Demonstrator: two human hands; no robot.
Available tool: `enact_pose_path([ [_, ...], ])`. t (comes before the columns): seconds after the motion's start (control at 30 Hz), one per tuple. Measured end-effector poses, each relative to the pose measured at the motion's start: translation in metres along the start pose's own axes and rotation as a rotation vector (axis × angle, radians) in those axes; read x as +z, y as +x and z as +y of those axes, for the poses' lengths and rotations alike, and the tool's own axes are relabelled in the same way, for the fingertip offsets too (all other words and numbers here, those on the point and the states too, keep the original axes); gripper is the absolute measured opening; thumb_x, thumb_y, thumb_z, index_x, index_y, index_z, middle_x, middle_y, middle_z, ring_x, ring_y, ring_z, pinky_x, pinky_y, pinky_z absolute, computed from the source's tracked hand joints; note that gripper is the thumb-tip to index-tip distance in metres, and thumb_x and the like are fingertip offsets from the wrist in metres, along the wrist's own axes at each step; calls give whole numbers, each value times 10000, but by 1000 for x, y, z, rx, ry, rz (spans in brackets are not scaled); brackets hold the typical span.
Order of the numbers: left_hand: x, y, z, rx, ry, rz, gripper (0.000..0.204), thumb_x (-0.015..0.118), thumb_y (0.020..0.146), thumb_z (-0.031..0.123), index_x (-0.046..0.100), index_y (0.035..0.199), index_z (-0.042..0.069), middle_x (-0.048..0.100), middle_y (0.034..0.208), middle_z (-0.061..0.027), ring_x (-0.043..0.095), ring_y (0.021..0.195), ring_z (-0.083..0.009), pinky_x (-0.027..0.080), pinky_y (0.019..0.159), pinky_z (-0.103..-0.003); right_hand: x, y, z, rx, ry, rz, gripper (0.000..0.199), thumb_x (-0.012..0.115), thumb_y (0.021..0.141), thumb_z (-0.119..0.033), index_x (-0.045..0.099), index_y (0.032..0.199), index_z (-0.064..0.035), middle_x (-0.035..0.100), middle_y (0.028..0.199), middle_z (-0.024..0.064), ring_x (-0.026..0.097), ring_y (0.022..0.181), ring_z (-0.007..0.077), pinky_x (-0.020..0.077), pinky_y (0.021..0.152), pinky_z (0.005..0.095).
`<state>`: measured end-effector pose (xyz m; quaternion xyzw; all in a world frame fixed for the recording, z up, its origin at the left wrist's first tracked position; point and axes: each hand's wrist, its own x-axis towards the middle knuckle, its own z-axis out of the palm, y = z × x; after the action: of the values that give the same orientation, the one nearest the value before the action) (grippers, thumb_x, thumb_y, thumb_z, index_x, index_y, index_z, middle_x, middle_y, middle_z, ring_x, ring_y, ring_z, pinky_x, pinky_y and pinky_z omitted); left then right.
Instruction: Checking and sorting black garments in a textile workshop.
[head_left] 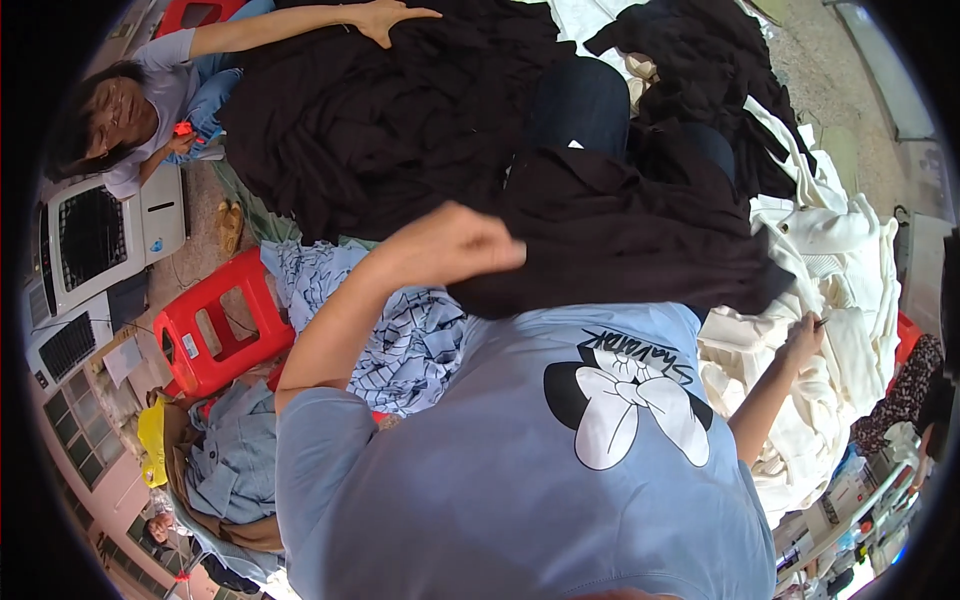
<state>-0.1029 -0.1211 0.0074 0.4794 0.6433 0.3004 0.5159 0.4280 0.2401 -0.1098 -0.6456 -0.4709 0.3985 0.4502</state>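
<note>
A black garment (640, 225) lies across my lap, spread toward my right. Above its left end I hold my left hand (460, 245) raised, fingers curled closed; whether anything is pinched in them is hidden. My right hand (803, 342) is low at my right side, in front of the white garments (840, 380). Its fingers are closed, and a small dark tip shows at them, too small to name. My knees in dark trousers (580, 100) show beyond the lap garment.
A large heap of black garments (380, 110) fills the space ahead. At left stand a red plastic stool (222, 325), patterned blue cloth (400, 345) and blue garments (235, 460). A co-worker (130, 120) sits far left, one arm over the heap, the other hand holding a red-handled tool.
</note>
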Motion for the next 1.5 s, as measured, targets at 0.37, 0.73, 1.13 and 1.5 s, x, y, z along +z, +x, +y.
enact_pose_path([
  [0.37,-16,101,-9,247,-116,738,148,607,807,37,623,954,43,632,892,-68,595,814,-171,474,741,-297,229,-180,-139,-618,-140,-1076,120,573,868,16,610,981,-8,589,886,44,559,840,112,432,730,235],
  [0.73,-20,100,-72,134,-402,941,147,653,830,109,619,953,36,656,873,-50,604,809,-122,483,745,-262,266,-235,-146,-825,-396,-1262,214,616,763,35,604,963,-41,563,949,84,588,735,244,476,645,316],
  [1.13,42,0,-19,88,226,468,431,744,744,370,625,1051,91,654,889,-128,550,950,-322,426,873,-399,294,-222,-154,-808,-405,-1059,288,634,808,-28,589,1091,-53,584,1013,86,613,801,216,489,708,294],
  [1.5,6,-48,4,-68,-275,-87,170,738,776,83,626,871,-3,586,688,-39,550,649,-71,438,598,-250,222,-214,-163,-680,-374,-1542,379,769,664,-155,625,963,30,620,868,157,623,782,312,491,711,331],
])
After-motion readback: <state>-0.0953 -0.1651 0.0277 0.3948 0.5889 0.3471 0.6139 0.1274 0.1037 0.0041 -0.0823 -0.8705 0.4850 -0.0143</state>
